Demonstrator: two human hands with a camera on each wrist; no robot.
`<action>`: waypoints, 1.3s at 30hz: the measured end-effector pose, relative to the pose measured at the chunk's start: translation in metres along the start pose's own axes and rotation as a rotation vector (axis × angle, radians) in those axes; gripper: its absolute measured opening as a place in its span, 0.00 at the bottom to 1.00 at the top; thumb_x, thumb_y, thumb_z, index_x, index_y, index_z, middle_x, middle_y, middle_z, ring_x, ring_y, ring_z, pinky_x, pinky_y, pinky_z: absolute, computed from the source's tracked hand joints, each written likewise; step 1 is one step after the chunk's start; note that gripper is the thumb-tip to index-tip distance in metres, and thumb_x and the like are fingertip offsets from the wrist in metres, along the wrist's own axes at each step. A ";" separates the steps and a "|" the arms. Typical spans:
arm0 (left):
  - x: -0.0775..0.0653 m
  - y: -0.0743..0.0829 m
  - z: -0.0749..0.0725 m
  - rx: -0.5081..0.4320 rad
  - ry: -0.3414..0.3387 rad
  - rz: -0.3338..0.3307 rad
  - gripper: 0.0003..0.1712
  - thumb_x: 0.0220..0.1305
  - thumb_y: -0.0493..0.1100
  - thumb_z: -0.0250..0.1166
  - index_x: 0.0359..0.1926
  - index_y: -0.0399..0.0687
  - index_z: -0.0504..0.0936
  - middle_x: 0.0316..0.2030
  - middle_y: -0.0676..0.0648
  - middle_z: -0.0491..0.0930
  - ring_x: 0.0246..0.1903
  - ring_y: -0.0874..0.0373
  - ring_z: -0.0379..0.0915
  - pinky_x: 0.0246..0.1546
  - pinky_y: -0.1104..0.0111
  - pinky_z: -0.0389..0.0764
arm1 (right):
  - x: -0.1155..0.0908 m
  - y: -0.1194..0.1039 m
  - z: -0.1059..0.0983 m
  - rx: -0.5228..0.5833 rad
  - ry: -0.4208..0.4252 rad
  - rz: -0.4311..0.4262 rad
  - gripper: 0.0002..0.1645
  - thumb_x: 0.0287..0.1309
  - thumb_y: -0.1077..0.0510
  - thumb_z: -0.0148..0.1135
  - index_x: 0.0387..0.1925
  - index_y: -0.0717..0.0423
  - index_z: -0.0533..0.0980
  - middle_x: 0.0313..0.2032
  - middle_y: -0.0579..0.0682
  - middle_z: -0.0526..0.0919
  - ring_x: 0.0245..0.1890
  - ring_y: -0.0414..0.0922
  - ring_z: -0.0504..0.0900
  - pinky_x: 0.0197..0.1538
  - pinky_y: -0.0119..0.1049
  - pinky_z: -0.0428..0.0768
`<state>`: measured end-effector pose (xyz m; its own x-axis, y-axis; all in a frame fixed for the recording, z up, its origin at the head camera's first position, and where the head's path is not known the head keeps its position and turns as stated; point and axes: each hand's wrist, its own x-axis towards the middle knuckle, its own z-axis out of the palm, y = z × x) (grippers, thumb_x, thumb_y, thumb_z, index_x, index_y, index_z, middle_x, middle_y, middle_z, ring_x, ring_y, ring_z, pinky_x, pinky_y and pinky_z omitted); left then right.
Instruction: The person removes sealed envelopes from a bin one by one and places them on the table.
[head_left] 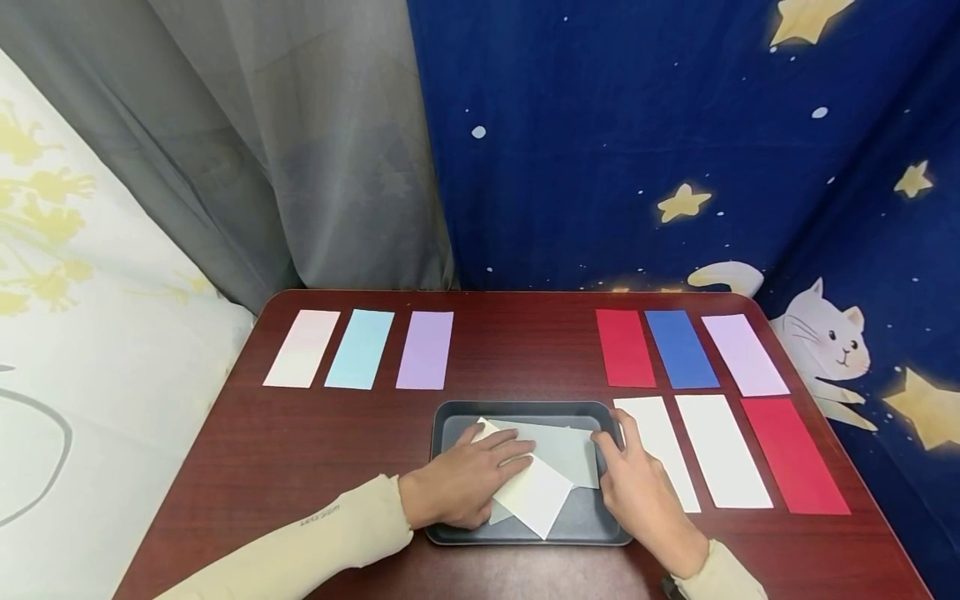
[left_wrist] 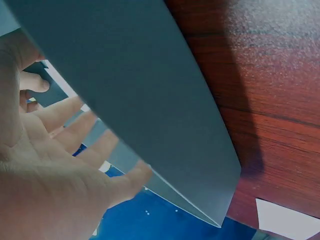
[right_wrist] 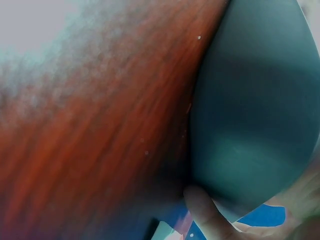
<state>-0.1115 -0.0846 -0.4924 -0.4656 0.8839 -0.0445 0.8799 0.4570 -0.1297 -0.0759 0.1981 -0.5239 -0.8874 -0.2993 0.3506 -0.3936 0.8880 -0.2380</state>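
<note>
A dark grey tray (head_left: pixel 517 536) stands near the front of the table and holds a cream-white card (head_left: pixel 538 498) lying askew over pale grey-green cards (head_left: pixel 577 454). My left hand (head_left: pixel 468 479) rests on the cream-white card with its fingers stretched out. Those spread fingers (left_wrist: pixel 102 145) show beyond the tray wall (left_wrist: pixel 135 90) in the left wrist view. At the tray's right rim, my right hand (head_left: pixel 637 483) grips the edge, thumb side inward by the grey-green cards. One finger (right_wrist: pixel 205 212) presses the tray's outer wall (right_wrist: pixel 255 110) in the right wrist view.
At the back left lie a pale pink card (head_left: pixel 302 348), a light blue card (head_left: pixel 360 350) and a purple card (head_left: pixel 425 350). Right of the tray are red (head_left: pixel 626 348), blue (head_left: pixel 682 348), lilac (head_left: pixel 745 354) and white cards (head_left: pixel 723 452), plus another red card (head_left: pixel 797 456). Curtains (head_left: pixel 360 150) hang behind.
</note>
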 end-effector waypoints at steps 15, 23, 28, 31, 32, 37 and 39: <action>0.005 -0.007 -0.001 0.008 0.020 0.066 0.41 0.45 0.49 0.70 0.64 0.54 0.72 0.63 0.53 0.68 0.62 0.57 0.64 0.57 0.51 0.66 | 0.001 -0.001 0.001 0.008 -0.012 0.005 0.30 0.40 0.70 0.61 0.52 0.57 0.76 0.64 0.63 0.61 0.13 0.35 0.60 0.15 0.27 0.63; 0.005 -0.009 -0.002 0.007 0.060 0.091 0.43 0.46 0.57 0.70 0.66 0.57 0.71 0.61 0.51 0.66 0.57 0.54 0.64 0.53 0.56 0.67 | 0.000 -0.001 0.002 0.008 -0.015 0.016 0.32 0.40 0.70 0.62 0.53 0.55 0.77 0.65 0.62 0.61 0.12 0.36 0.60 0.16 0.28 0.63; 0.005 -0.010 -0.008 -0.053 0.089 0.084 0.44 0.49 0.57 0.67 0.68 0.55 0.68 0.61 0.49 0.66 0.58 0.52 0.62 0.54 0.56 0.69 | 0.001 -0.001 0.001 -0.002 -0.024 0.021 0.31 0.40 0.70 0.62 0.53 0.56 0.77 0.65 0.62 0.61 0.12 0.36 0.60 0.16 0.28 0.64; 0.004 -0.010 -0.012 -0.076 0.111 0.073 0.43 0.50 0.57 0.65 0.69 0.54 0.68 0.61 0.49 0.66 0.58 0.52 0.63 0.52 0.57 0.70 | 0.001 -0.001 0.000 -0.005 -0.026 0.023 0.31 0.41 0.70 0.63 0.53 0.57 0.77 0.65 0.63 0.61 0.12 0.36 0.60 0.16 0.28 0.64; 0.004 -0.010 -0.014 -0.080 0.119 0.070 0.43 0.50 0.58 0.65 0.69 0.54 0.68 0.60 0.49 0.66 0.57 0.52 0.63 0.50 0.57 0.71 | 0.001 -0.001 0.000 -0.005 -0.026 0.023 0.31 0.41 0.70 0.63 0.53 0.57 0.77 0.65 0.63 0.61 0.12 0.36 0.60 0.16 0.28 0.63; -0.001 -0.010 -0.020 -0.084 0.143 0.043 0.42 0.52 0.60 0.62 0.69 0.54 0.69 0.60 0.49 0.67 0.54 0.53 0.65 0.49 0.57 0.72 | 0.001 -0.002 -0.002 -0.002 -0.025 0.023 0.30 0.41 0.70 0.62 0.53 0.57 0.77 0.65 0.62 0.61 0.12 0.36 0.59 0.16 0.28 0.63; -0.002 -0.010 -0.020 -0.095 0.145 0.030 0.42 0.52 0.60 0.62 0.69 0.55 0.68 0.61 0.49 0.67 0.54 0.53 0.64 0.48 0.56 0.72 | 0.001 -0.002 -0.002 -0.004 -0.027 0.026 0.30 0.42 0.69 0.62 0.53 0.56 0.77 0.65 0.62 0.61 0.12 0.36 0.59 0.16 0.28 0.62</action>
<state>-0.1172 -0.0892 -0.4709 -0.4270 0.8990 0.0975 0.9012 0.4319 -0.0357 -0.0755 0.1972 -0.5215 -0.9035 -0.2852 0.3199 -0.3692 0.8969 -0.2434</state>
